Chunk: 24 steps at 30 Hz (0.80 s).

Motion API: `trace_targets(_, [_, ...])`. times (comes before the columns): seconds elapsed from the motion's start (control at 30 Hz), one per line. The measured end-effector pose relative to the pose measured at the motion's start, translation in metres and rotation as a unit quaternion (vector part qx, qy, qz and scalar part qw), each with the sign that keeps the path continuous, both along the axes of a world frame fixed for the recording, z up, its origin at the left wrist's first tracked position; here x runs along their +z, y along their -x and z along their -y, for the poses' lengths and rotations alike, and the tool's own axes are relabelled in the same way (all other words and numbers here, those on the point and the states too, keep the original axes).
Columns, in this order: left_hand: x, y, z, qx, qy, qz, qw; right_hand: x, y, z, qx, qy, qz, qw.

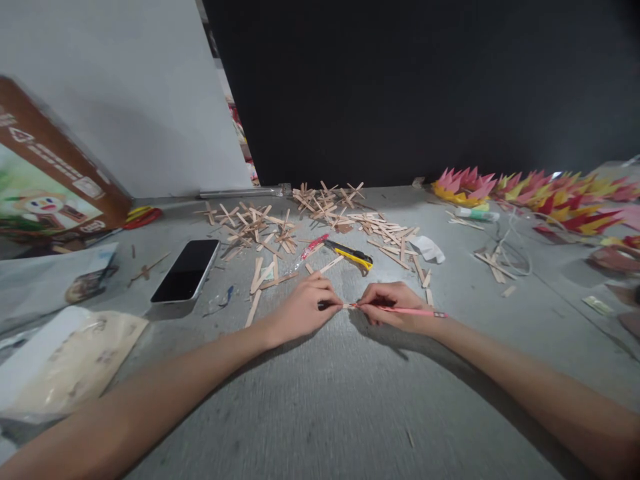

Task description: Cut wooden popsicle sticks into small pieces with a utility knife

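Note:
My left hand (pixel 307 303) is closed, its thumb and fingertips pinching one end of a short wooden craft stick (pixel 347 306). Between the fingers of my right hand (pixel 393 303) is a slim pink pencil (pixel 413 311), its back end pointing right over the wrist. The pencil's tip lies near the stick, though the fingers partly hide it. A yellow and black utility knife (pixel 353 256) rests on the table just beyond both hands. Behind it are flat loose craft sticks (pixel 387 233) and several crossed stick pieces (pixel 255 227).
A phone (pixel 186 272) lies left of my left hand, near a plastic packet (pixel 75 360). Farther left stands a brown box (pixel 55 167). Pink and yellow paper flowers (pixel 463 187) line the back right, with a glue stick (pixel 477 215) in front. A dark panel (pixel 425 87) rises behind.

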<state>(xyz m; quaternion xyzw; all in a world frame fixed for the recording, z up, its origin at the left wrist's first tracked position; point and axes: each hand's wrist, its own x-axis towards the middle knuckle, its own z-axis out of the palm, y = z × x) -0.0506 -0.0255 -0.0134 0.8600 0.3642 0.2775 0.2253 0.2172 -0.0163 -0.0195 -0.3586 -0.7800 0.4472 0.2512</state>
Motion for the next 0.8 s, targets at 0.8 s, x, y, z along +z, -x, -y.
trace_targets(0.8, [0.000,-0.003,-0.002,0.005,0.017,0.003,1.000,-0.010,0.001,-0.009,0.033,0.046,-0.008,0.998])
